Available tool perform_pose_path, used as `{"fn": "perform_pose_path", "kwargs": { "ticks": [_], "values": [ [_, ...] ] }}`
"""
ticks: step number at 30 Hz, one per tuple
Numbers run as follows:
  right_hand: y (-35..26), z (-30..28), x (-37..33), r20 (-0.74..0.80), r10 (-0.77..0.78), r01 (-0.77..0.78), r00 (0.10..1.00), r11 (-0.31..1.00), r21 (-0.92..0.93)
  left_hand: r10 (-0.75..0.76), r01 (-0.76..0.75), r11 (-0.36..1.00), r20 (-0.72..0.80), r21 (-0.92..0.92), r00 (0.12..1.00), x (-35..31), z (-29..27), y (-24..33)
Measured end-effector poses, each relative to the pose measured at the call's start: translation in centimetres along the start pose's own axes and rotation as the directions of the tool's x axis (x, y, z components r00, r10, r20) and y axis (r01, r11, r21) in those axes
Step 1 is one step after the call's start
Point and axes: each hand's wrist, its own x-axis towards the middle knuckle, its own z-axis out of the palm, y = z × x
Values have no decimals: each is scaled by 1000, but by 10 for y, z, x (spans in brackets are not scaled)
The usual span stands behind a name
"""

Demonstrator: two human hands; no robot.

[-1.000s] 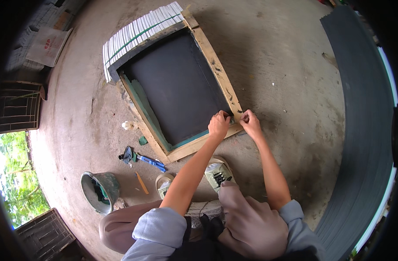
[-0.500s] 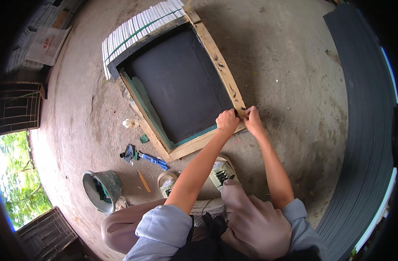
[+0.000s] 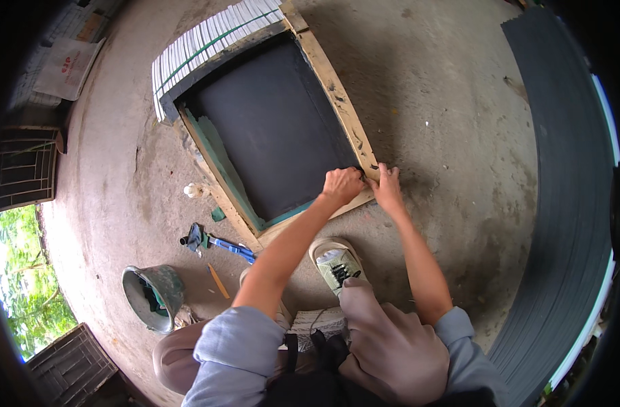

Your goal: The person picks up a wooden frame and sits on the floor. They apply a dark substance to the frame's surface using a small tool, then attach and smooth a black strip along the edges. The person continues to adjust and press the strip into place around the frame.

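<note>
"Two bare hands, the left hand (image 3: 343, 186) and the right hand (image 3: 387, 186), catch my eye first. Where are they?"

"At the near right corner of a wooden frame (image 3: 347, 119), just beside each other. The left is curled over the inner side of the corner, knuckles up; the right is at the outer side, its fingers against the wood."

"Is either one clamped on something?"

"I cannot tell. The left hand's fingertips are hidden, and anything between the right thumb and fingers is too small to make out."

"And the frame itself?"

"It sits slantwise ahead of the person's feet, around a flat black panel (image 3: 262, 129). A green strip (image 3: 220, 156) runs along the left and near inner edges. Along the far end stand white slats (image 3: 194, 51), bound in green."

"What lies on the concrete floor (image 3: 452, 81) to the left?"

"A grey bucket (image 3: 173, 288), its mouth tipped sideways, with dark cloth (image 3: 154, 298) inside. Nearer the frame, a blue tool (image 3: 232, 249) next to a dark rag (image 3: 195, 236), then a thin orange stick (image 3: 218, 281). A pale lump (image 3: 193, 190) is just beside the left rail."

"And on the right?"

"A long stack of dark sheets (image 3: 571, 190), well apart from the frame."
</note>
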Motion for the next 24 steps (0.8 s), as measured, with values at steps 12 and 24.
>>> {"fn": "perform_pose_path", "kwargs": {
  "ticks": [12,24],
  "values": [
    [-22,-4,-13,26,29,-27,999,995,-99,37,-41,996,-60,-80,998,-12,-10,-24],
    [-5,33,3,9,271,-270,963,958,94,-186,74,942,-325,-326,927,-17,7,-5]
  ]
}}
